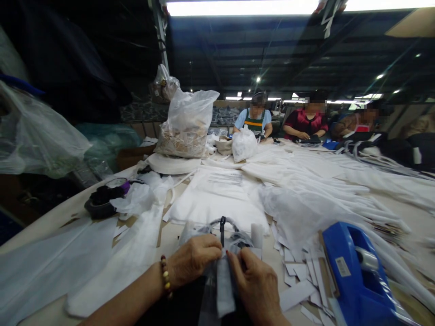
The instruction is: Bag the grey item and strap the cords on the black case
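Observation:
At the front edge of the table, a black item (190, 301), perhaps a bag, lies under my hands; its kind is not clear. A black loop with an upright strap (222, 231) rises at its far end, with clear plastic around it. A white wrapping strip (224, 287) hangs down its middle. My left hand (195, 258), with a beaded bracelet at the wrist, is closed in a pinch at the strip's top beside the strap. My right hand (256, 280) curls along the strip's right side, thumb and fingers closed on it.
A blue tape dispenser (356, 271) stands at right beside white paper scraps (299, 271). White sheets (217, 194) and long white strips (306, 181) spread beyond. Left are a dark bowl (100, 208) and a filled plastic bag (186, 127). Several people sit across the table.

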A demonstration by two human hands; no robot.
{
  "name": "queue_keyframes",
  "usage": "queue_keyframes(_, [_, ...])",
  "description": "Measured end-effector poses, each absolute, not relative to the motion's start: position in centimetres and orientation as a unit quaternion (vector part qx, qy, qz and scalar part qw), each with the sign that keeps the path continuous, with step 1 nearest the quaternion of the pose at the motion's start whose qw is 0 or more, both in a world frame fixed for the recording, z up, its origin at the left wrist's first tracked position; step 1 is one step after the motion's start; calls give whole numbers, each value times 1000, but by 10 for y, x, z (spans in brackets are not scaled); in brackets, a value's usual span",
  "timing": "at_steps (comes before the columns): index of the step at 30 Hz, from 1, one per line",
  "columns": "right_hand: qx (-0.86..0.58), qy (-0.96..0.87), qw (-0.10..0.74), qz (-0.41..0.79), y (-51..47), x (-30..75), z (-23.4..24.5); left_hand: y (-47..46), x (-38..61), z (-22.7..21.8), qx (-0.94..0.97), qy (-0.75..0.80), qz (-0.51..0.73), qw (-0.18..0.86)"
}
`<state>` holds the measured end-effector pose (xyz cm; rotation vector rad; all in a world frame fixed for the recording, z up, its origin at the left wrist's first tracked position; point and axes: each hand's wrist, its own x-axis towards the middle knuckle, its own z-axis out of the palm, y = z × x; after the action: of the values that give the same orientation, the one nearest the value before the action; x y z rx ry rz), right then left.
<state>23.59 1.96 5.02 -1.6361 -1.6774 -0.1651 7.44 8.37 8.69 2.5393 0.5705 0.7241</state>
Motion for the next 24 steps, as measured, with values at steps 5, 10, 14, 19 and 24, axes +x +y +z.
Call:
queue_keyframes(5, [-652,-650,387,-48,20,238,55,83,74,91,959,167,217,78])
queue_keyframes(10, [-650,-635,417,33,19,239,61,71,82,105,947,189,252,53])
queue_keyframes(14, [-621,-620,471,94,8,242,73,64,86,101,965,175,194,26])
queue_keyframes(19, [-578,-583,565,77,-25,276,64,65,75,98,957,180,226,7])
queue_keyframes(24, [-647,-472,591,95,-65,314,10,46,63,85,949,152,258,-97])
